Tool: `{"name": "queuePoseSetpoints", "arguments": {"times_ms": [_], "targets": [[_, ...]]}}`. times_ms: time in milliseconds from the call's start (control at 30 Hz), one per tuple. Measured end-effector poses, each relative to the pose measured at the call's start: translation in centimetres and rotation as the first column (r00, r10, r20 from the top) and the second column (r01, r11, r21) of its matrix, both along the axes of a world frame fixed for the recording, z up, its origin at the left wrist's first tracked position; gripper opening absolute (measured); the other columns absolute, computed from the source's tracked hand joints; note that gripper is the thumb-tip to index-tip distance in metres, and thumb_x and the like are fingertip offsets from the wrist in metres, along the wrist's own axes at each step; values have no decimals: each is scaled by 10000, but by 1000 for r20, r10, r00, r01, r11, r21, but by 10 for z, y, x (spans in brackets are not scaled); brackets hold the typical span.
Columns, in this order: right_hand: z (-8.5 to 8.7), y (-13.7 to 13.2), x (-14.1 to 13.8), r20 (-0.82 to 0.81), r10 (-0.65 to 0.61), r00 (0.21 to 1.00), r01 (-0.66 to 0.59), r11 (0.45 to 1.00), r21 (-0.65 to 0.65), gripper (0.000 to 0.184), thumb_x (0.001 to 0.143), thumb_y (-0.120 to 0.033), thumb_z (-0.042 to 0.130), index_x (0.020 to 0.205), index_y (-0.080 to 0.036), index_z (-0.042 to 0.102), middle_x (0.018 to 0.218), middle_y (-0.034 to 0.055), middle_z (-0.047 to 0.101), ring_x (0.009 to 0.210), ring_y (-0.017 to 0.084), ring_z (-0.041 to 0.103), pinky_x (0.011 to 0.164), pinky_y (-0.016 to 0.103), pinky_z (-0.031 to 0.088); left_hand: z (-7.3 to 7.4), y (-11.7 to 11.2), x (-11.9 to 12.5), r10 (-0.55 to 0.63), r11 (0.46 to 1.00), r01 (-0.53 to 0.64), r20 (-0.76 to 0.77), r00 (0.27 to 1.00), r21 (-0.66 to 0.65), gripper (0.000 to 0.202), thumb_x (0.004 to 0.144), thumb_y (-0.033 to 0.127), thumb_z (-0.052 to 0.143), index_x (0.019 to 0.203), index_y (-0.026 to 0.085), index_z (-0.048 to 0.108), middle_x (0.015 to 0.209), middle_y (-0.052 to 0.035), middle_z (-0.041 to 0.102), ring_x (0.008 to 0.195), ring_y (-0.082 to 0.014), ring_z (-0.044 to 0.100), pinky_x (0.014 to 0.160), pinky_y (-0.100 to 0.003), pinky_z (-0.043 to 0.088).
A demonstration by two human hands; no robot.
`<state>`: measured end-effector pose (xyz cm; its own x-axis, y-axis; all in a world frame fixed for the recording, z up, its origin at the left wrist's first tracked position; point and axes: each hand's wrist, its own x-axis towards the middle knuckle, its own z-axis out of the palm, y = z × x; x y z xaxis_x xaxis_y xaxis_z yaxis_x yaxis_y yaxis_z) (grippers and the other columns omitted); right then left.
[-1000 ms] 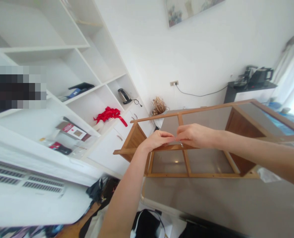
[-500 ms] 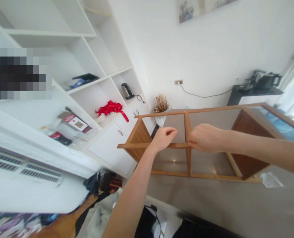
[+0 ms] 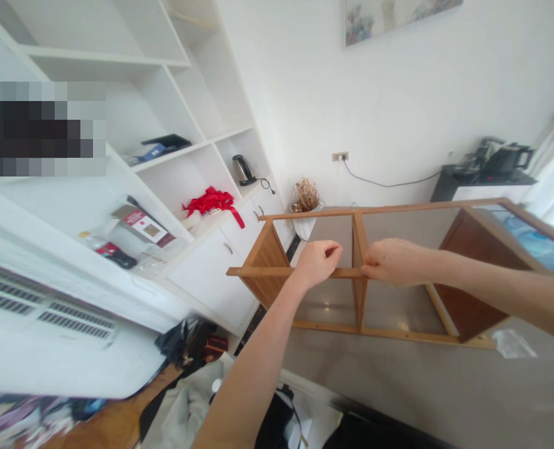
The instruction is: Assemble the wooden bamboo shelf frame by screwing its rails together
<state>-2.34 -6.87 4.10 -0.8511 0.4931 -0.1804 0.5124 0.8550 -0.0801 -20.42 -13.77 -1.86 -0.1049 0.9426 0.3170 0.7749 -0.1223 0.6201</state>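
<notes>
A wooden shelf frame [image 3: 277,272] lies on its side on a grey table [image 3: 398,386]. My left hand [image 3: 321,262] is curled over the frame's near top rail, left of the middle divider. My right hand [image 3: 393,262] is closed at the joint where the rail meets that divider, fingers pinched on something I cannot make out. Both forearms reach in from the lower edge and the right.
White wall shelves [image 3: 164,156] on the left hold a red ribbon [image 3: 211,202], a kettle [image 3: 243,169] and boxes. A black side table with kettles [image 3: 496,163] stands far right. A clear plastic bag [image 3: 510,343] lies on the table. Clothes lie on the floor [image 3: 192,349].
My hands, touching together on the rail a second ago, have parted: the left sits left of the divider, the right at the joint. The view has shifted slightly.
</notes>
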Motion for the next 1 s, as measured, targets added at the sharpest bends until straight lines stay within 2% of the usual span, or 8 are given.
{"name": "queuePoseSetpoints", "arguments": {"times_ms": [67, 167, 233, 400, 667, 833, 933, 1000], "targets": [[-4, -3, 0, -9, -55, 998, 55, 998, 28, 344, 825, -307, 392, 705, -146, 671, 725, 142, 676, 656, 220, 616, 549, 280, 347, -2, -2, 0, 30, 996, -33, 30, 999, 87, 248, 871, 291, 487, 860, 161, 697, 795, -34, 684, 701, -141, 571, 666, -238, 419], [-5, -5, 1, 0, -124, 992, 123, 986, -109, 346, 814, -306, 387, 671, -160, 667, 666, 108, 670, 618, 187, 604, 533, 254, 348, -4, -5, -1, 96, 974, -114, 99, 990, 198, 257, 882, 301, 477, 858, 153, 685, 819, -39, 682, 715, -139, 576, 677, -235, 429], [-2, -4, 2, -10, -125, 992, 122, 977, -177, 351, 809, -317, 393, 609, -173, 643, 600, 74, 644, 564, 160, 573, 509, 240, 332, -5, -5, -3, 113, 973, -134, 117, 987, 190, 262, 883, 301, 474, 854, 151, 686, 800, -33, 680, 695, -135, 574, 653, -230, 428], [6, 0, 2, -51, -56, 997, 51, 993, -109, 351, 802, -323, 403, 548, -176, 596, 539, 45, 586, 506, 132, 505, 489, 240, 295, -6, -4, -4, 73, 989, -83, 83, 994, 122, 246, 860, 296, 503, 796, 164, 700, 667, 6, 647, 605, -123, 541, 583, -222, 403], [2, 7, 4, -13, -8, 1000, 5, 983, -183, 347, 824, -319, 407, 562, -177, 585, 569, 39, 613, 526, 126, 529, 494, 228, 310, -7, -4, 0, 74, 991, -79, 48, 996, 112, 233, 853, 277, 501, 793, 167, 697, 691, -5, 656, 635, -130, 548, 602, -225, 398], [6, 0, 1, 58, 24, 998, -22, 999, -45, 320, 827, -284, 427, 626, -157, 641, 634, 89, 653, 590, 167, 597, 515, 243, 335, 0, -10, 5, 106, 978, -114, 55, 993, 172, 231, 863, 263, 475, 803, 167, 677, 726, -23, 642, 668, -136, 538, 637, -235, 402], [10, -8, -6, 104, 4, 995, -12, 998, 68, 293, 823, -250, 436, 758, -117, 688, 746, 165, 688, 700, 244, 659, 565, 277, 396, 0, -31, 29, 201, 908, -226, 106, 974, 352, 242, 877, 275, 453, 751, 163, 626, 672, -23, 583, 645, -130, 503, 636, -239, 386], [13, -12, -12, 118, -7, 993, -4, 996, 92, 293, 816, -218, 442, 858, -78, 696, 832, 220, 694, 775, 286, 672, 602, 308, 432, -4, -48, 54, 196, 900, -221, 102, 975, 377, 313, 869, 288, 465, 587, 174, 537, 573, -3, 500, 582, -118, 457, 590, -238, 350]]}}
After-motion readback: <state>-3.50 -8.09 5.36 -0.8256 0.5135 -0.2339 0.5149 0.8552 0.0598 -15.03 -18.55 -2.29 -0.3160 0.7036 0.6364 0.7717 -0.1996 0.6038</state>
